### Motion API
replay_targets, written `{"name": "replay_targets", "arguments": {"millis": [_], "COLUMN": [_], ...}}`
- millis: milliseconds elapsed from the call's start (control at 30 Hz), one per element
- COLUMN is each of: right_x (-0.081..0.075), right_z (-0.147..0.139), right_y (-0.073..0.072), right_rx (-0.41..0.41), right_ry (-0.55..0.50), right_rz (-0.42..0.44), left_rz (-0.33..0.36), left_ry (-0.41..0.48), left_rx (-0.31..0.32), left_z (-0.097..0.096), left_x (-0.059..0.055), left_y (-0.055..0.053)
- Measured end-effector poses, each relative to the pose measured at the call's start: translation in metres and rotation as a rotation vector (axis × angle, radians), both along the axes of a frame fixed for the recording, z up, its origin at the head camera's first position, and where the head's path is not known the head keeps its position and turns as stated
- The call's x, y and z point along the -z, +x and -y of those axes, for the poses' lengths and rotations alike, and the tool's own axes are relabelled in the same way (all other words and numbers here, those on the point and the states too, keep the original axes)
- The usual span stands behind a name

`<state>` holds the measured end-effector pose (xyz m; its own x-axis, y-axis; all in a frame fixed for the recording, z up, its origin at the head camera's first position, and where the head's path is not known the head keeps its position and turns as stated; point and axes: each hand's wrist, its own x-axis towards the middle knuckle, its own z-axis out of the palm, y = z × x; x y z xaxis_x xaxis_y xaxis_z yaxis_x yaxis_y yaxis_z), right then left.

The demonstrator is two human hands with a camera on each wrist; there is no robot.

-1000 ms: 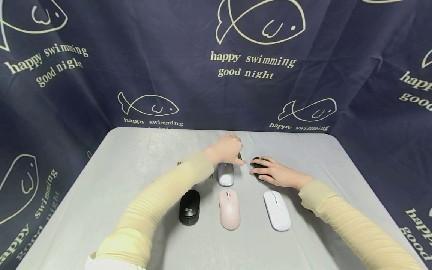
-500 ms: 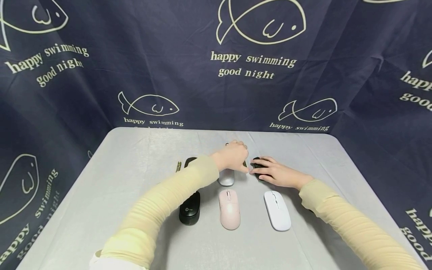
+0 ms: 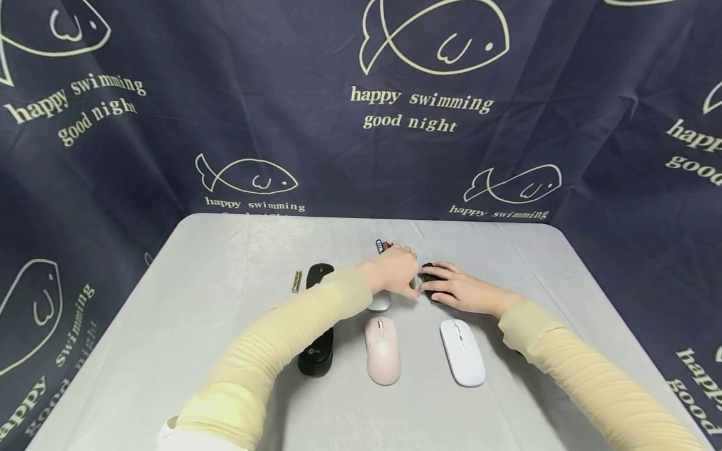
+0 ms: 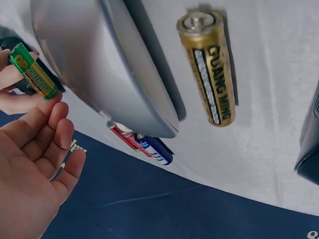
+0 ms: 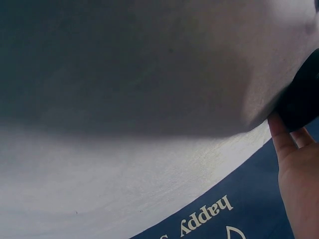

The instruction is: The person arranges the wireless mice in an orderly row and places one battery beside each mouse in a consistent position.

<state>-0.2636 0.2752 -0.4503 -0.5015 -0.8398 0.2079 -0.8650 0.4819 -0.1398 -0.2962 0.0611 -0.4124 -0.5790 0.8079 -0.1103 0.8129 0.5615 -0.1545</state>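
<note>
My left hand [image 3: 395, 269] pinches a green GP battery [image 4: 32, 72] between thumb and fingers, close to the right hand's fingertips. My right hand [image 3: 465, 289] holds a black computer mouse [image 3: 430, 274] on the table, with fingers on either side of it; much of the mouse is covered. Below the left hand lies a silver mouse [image 3: 380, 302], partly hidden. Just beyond that hand are a blue battery [image 4: 157, 148] and a red battery [image 4: 127, 138]. A gold Guang Ming battery [image 4: 210, 69] lies beside the silver mouse in the left wrist view.
In front lie a pink mouse [image 3: 383, 351], a white mouse [image 3: 462, 352] and a black mouse [image 3: 317, 357]. Another black mouse [image 3: 319, 272] sits partly behind the left sleeve, with a gold battery [image 3: 296, 281] to its left. A dark fish-print curtain [image 3: 338, 156] surrounds the grey table [image 3: 214, 269].
My left hand has moved right and nearer, toward the right hand, uncovering the blue and red batteries behind it and the rear black mouse. The right hand has stayed on its mouse.
</note>
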Motion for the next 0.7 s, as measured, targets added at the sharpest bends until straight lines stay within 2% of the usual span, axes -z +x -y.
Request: {"name": "replay_targets", "arguments": {"millis": [500,700], "right_x": [0.0,-0.0009], "right_z": [0.0003,0.0007], "right_y": [0.0001,0.0004], "right_rx": [0.042,0.033], "right_ry": [0.035,0.028], "right_rz": [0.042,0.042], "left_rz": [-0.003,-0.001], "left_ry": [-0.042,-0.038], "left_rx": [-0.003,-0.014], "left_z": [-0.0032,-0.0032], "left_x": [0.006,0.0094], "left_y": [0.0043,0.0039]}}
